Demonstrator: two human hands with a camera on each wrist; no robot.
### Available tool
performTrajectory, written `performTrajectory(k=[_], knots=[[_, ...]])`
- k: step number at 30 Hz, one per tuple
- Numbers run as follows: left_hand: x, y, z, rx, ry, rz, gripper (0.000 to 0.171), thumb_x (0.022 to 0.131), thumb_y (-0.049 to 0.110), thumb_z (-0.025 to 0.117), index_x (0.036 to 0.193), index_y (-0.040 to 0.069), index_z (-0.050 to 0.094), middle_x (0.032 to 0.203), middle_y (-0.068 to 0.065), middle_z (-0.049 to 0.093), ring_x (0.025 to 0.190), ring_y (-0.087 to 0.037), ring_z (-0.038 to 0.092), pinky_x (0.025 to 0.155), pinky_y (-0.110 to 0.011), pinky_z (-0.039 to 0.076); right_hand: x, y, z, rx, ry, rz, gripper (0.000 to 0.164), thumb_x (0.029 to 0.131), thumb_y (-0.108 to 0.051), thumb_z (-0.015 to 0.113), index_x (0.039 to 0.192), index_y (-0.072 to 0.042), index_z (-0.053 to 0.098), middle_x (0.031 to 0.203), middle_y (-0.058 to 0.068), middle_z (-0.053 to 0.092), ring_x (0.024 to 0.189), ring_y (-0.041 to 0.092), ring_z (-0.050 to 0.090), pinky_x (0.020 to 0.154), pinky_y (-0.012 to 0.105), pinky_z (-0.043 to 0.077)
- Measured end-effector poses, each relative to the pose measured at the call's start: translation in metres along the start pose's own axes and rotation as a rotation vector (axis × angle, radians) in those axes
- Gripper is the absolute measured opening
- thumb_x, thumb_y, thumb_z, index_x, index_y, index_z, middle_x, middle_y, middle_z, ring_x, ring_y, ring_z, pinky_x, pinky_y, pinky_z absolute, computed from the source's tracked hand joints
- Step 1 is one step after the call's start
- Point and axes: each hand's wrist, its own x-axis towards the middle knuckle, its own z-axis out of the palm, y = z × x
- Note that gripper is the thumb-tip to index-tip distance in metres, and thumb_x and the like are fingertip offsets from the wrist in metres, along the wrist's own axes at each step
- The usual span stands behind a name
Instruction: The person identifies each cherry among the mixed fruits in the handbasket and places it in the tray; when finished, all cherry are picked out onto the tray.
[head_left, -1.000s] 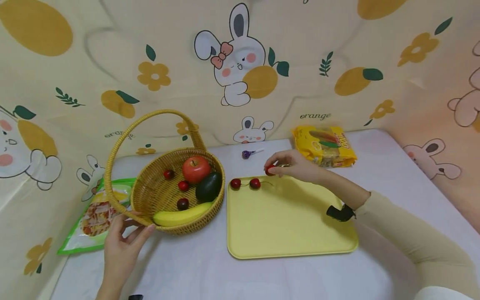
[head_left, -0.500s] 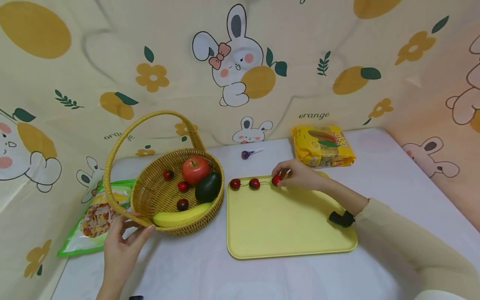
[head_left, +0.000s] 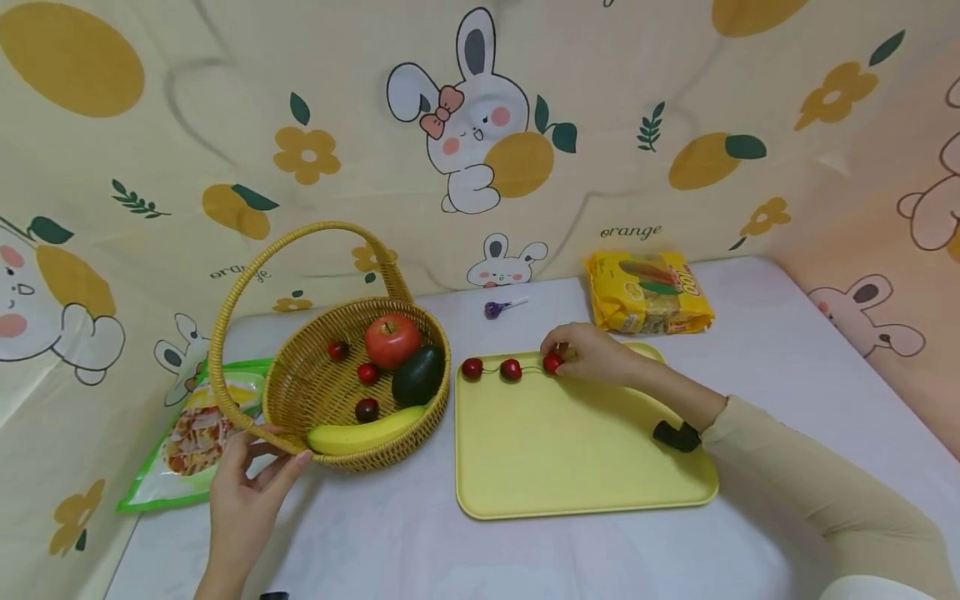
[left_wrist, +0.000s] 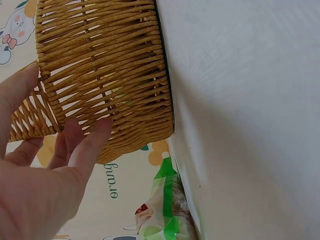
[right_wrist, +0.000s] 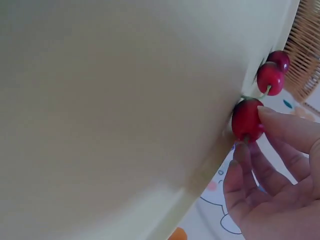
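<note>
My right hand (head_left: pixel 596 354) pinches a dark red cherry (right_wrist: pixel 247 120) between thumb and fingertips, low at the far edge of the yellow tray (head_left: pixel 577 450). Two more cherries with thin stems, one (head_left: pixel 511 370) in the middle and one (head_left: pixel 472 368) at the corner, lie in a row to its left. At the near left side of the wicker basket (left_wrist: pixel 110 75), my left hand (head_left: pixel 243 500) grips where the handle meets the rim. Inside the basket are a red apple (head_left: pixel 393 340), a dark avocado (head_left: pixel 417 376), a banana (head_left: pixel 367 432) and three cherries (head_left: pixel 367 409).
A purple-wrapped lollipop (head_left: pixel 492 310) lies behind the tray. Further right stands a yellow snack packet (head_left: pixel 648 292). A green-edged food bag (head_left: pixel 195 442) lies partly behind the basket. Printed cloth walls (head_left: pixel 600 83) bound the table at the back and sides.
My right hand has lowered the cherry from above the tray's far edge onto the tray, in line with the other two. The left hand keeps its grip on the basket.
</note>
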Motion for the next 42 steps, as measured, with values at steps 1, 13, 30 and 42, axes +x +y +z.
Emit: performTrajectory(k=[1,13,30,42], knots=[[0.000,0.000,0.000,0.002,0.000,0.002,0.048,0.077,-0.020,0.075,0.119,-0.010,0.054,0.115,-0.014,0.052,0.099,-0.018,0.058,0.082,-0.017,0.060,0.000,-0.001,-0.001,-0.007,0.001,0.001,0.024,0.081,0.009,0.074,0.103,0.002,0.069,0.099,0.010,0.069,0.090,0.025,0.061,0.084,0.042,0.057],[-0.001,0.003,-0.001,-0.007,0.002,-0.021,0.047,0.078,-0.020,0.074,0.119,-0.010,0.054,0.115,-0.013,0.051,0.100,-0.019,0.057,0.082,-0.017,0.060,0.035,-0.057,-0.047,0.023,0.160,-0.126,0.009,0.093,0.000,0.068,0.101,-0.002,0.070,0.099,0.010,0.070,0.086,0.021,0.061,0.069,0.029,0.055],[-0.001,0.001,0.001,-0.025,-0.004,0.014,0.049,0.077,-0.022,0.073,0.121,-0.013,0.053,0.116,-0.014,0.051,0.099,-0.016,0.058,0.082,-0.015,0.059,0.196,-0.199,0.041,0.204,-0.689,-0.240,0.025,0.093,-0.002,0.065,0.119,-0.003,0.066,0.104,0.009,0.066,0.088,0.020,0.062,0.080,0.031,0.060],[0.001,-0.002,-0.002,0.010,-0.025,0.039,0.045,0.080,-0.017,0.074,0.119,-0.011,0.054,0.115,-0.014,0.050,0.100,-0.016,0.058,0.084,-0.016,0.059,0.228,-0.199,0.078,0.161,-0.942,0.058,0.034,0.097,-0.011,0.064,0.131,-0.004,0.062,0.120,0.006,0.060,0.112,0.028,0.062,0.093,0.040,0.060]])
